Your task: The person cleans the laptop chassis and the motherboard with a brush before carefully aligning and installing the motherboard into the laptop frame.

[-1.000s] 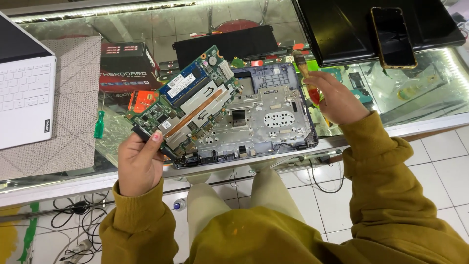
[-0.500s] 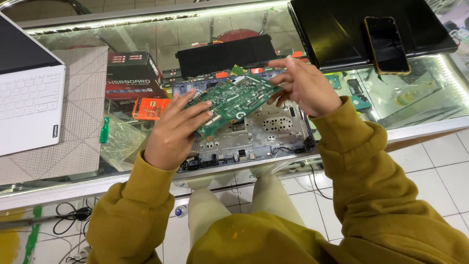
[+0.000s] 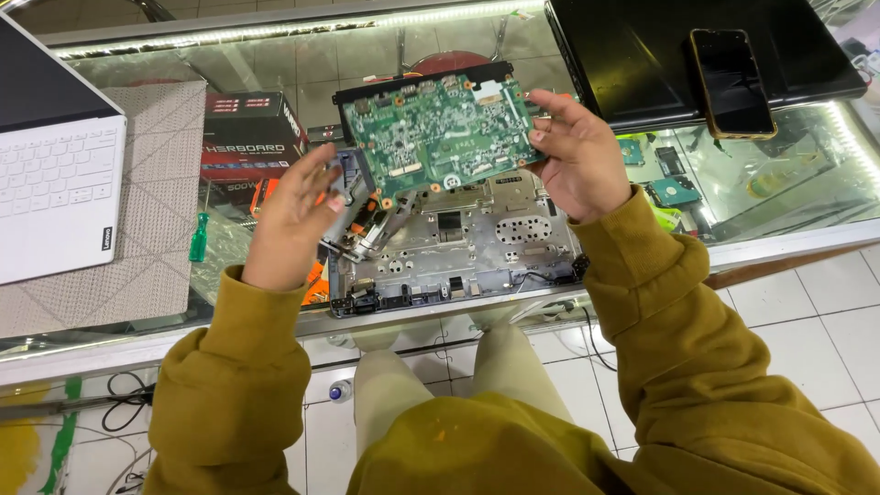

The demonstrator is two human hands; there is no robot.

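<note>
Our right hand point(image 3: 577, 160) grips the right end of a green circuit board point(image 3: 440, 137), fingers curled over its edge and thumb beneath, so the board is held up flat above the counter point(image 3: 797, 243) with its bare solder side facing us. Our left hand point(image 3: 291, 220) is loose and half open, fingers spread, just beside the board's lower left corner; we cannot tell whether a fingertip touches it, and it has hold of nothing that we can see.

Directly below the board lies an opened laptop base point(image 3: 458, 243), a grey metal shell with stamped holes and small connectors, resting at the near edge of the glass counter between our two wrists. An orange tool point(image 3: 316, 280) lies at the base's left side, partly hidden by our left wrist.

Farther left on the counter, a green-handled screwdriver point(image 3: 199, 240) lies beside a grey quilted mat point(image 3: 137, 202), and a white laptop point(image 3: 50, 197) sits on that mat toward the left edge. Behind the left hand a dark box with red print point(image 3: 252, 137) shows under the glass. Toward the far right corner, a black laptop lid point(image 3: 642, 55) lies closed with a dark phone point(image 3: 733, 82) resting on it. Small green parts point(image 3: 674, 191) sit under the glass right of our right hand.
</note>
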